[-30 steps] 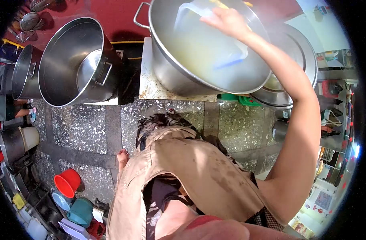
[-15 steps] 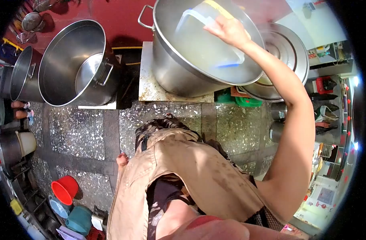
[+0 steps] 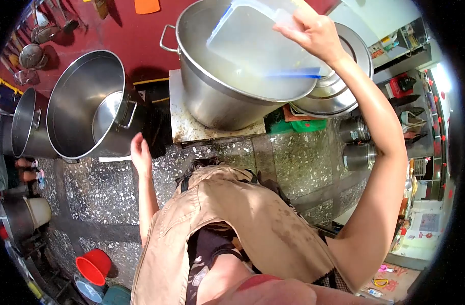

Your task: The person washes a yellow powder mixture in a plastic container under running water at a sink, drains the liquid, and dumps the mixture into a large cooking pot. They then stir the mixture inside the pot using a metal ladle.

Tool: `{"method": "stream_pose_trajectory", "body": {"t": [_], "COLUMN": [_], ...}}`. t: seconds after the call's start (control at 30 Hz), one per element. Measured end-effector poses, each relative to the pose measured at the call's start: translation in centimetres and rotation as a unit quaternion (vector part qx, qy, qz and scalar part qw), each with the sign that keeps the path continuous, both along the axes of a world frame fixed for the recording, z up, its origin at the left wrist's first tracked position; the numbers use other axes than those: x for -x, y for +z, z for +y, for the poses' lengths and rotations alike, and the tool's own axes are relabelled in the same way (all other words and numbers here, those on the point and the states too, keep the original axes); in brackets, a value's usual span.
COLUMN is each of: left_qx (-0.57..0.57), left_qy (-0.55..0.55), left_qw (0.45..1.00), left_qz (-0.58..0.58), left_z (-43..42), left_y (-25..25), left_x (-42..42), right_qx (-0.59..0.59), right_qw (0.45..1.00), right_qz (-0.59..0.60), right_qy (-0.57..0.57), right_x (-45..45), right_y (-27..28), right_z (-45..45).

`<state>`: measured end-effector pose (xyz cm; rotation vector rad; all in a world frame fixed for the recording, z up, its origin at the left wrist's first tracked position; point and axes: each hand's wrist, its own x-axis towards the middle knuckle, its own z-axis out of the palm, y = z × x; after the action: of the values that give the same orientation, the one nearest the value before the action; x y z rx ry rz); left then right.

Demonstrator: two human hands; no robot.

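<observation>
See R hand [image 3: 321,38] raised at 1 o'clock, clamped w/ thumb + fingers on the edge of a clear tub [image 3: 252,40]. Find tub at 12 o'clock, tilted w/in the mouth of a lg. metal pot [image 3: 219,96], w/ blue strips along its edges. Can't tell thru the haze how far down in the cloudy liquid. Find lg. metal pot on a stained white stand [image 3: 183,119], w/ a loop handle [image 3: 163,39] sticking out at approx. 11 o'clock. See L hand [image 3: 141,152] at 9 o'clock, uncurled, w/ fingers extended + close tog., just below the side handle [image 3: 131,114] of a tall pot [image 3: 80,96] at approx. 10 o'clock. Looks apart from that handle; can't tell re: contact w/ pot wall. Spot a smaller pot [image 3: 25,124] beside tall pot, farther out twd 9 o'clock. Note strainers [image 3: 31,56] hung on red wall [image 3: 136,48] at approx. 10 o'clock, + orange board [image 3: 147,5] at 11. Find round metal lid [image 3: 329,99] at 2 o'clock, partly behind R arm, w/ a green plastic item [image 3: 309,125] just below. Spot red bucket [image 3: 94,267] at 8 o'clock on speckled floor [image 3: 90,203]. Make out co-worker's legs [image 3: 27,175] at far 9 o'clock. See tan apron [image 3: 247,213] at 6 o'clock.
</observation>
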<state>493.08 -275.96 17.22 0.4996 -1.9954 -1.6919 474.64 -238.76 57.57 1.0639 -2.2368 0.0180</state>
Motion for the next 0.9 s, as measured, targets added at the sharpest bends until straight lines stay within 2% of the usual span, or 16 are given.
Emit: {"method": "stream_pose_trajectory", "body": {"t": [0.2,0.27,0.3,0.33,0.4,0.47,0.53,0.57,0.6,0.63,0.7,0.73,0.77,0.8,0.83,0.9], "left_qx": [0.163,0.243,0.275,0.289,0.435,0.505,0.5,0.438,0.356,0.384,0.429,0.446,0.453,0.34,0.354,0.43], "left_qy": [-0.095,-0.128,-0.143,-0.161,-0.146,-0.152,-0.241,-0.299,-0.379,-0.379,-0.408,-0.437,-0.486,-0.534,-0.505,-0.428], "left_qw": [0.976,0.951,0.936,0.928,0.875,0.842,0.831,0.846,0.854,0.842,0.805,0.779,0.744,0.77,0.78,0.775], "left_qz": [0.104,0.141,0.165,0.171,0.151,0.11,-0.041,-0.052,-0.019,-0.021,-0.039,-0.055,-0.061,-0.081,-0.107,-0.177], "left_z": [4.3,5.4,5.9,6.3,7.4,8.5,10.4,10.7,11.1,11.8,13.3,13.9,14.1,13.8,14.9,17.1], "left_y": [17.9,22.0,23.7,25.0,27.9,29.6,32.5,32.3,32.5,33.7,36.8,38.3,39.9,40.0,42.5,48.9], "left_x": [7.7,9.9,11.4,12.9,16.3,20.4,23.8,27.0,28.9,29.5,30.4,31.1,32.2,34.7,33.1,28.3], "right_qx": [0.102,0.247,0.322,0.338,0.389,0.543,0.735,0.745,0.782,0.786,0.743,0.744,0.759,0.774,0.776,0.808], "right_qw": [0.994,0.96,0.926,0.924,0.905,0.821,0.667,0.659,0.61,0.606,0.66,0.659,0.64,0.62,0.618,0.554], "right_qz": [0.017,0.013,-0.073,-0.034,0.018,-0.029,-0.112,-0.099,-0.124,-0.12,-0.052,-0.05,-0.067,-0.084,-0.08,-0.179], "right_qy": [-0.02,-0.129,-0.182,-0.179,-0.169,-0.17,-0.043,-0.029,-0.013,-0.012,-0.1,-0.1,-0.099,-0.098,-0.1,-0.092], "right_x": [-2.9,-3.8,-3.8,-3.6,-3.5,-4.5,-5.9,-6.7,-7.2,-8.5,-10.0,-10.4,-10.7,-10.7,-10.5,-10.3], "right_y": [2.9,3.5,3.7,3.5,3.3,2.8,2.5,1.9,1.2,0.9,-0.4,-1.3,-2.5,-3.5,-4.2,-5.8], "right_z": [1.1,1.8,3.0,4.4,7.2,8.6,8.4,9.1,9.9,9.0,7.5,7.6,7.9,8.2,8.4,9.0]}}
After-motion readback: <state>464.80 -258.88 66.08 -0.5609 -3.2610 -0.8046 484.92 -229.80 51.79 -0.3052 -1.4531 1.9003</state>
